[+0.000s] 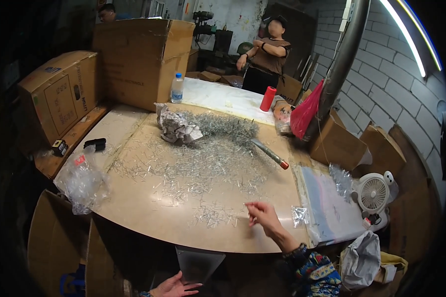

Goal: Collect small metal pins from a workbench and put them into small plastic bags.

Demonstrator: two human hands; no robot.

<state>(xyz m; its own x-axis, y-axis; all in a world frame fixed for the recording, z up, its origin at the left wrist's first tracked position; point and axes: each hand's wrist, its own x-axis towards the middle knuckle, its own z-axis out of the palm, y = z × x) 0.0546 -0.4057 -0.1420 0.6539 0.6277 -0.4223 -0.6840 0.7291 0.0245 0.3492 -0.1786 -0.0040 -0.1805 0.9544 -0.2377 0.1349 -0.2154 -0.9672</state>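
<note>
My right hand [263,219] is above the near part of the table, thumb and fingers drawn together in a pinch. Whatever is between its fingertips is too small to name. Left of it lies a small cluster of thin metal pins [210,216], and a larger spread of pins [203,163] runs back to a dense heap [218,123]. A small clear bag of pins [299,216] rests on the table to the right of that hand. Below the table edge, my left hand [173,287] is open, fingers stretched out, beside a grey translucent sheet or tray [198,262].
Crumpled paper [178,124] and a red-tipped rod-like tool [271,154] lie at the heap. Plastic bags [84,183] sit at left, a small fan [373,193] at right. Cardboard boxes [129,64], a bottle [177,89] and a red flask [268,99] stand behind. A person [267,54] stands beyond.
</note>
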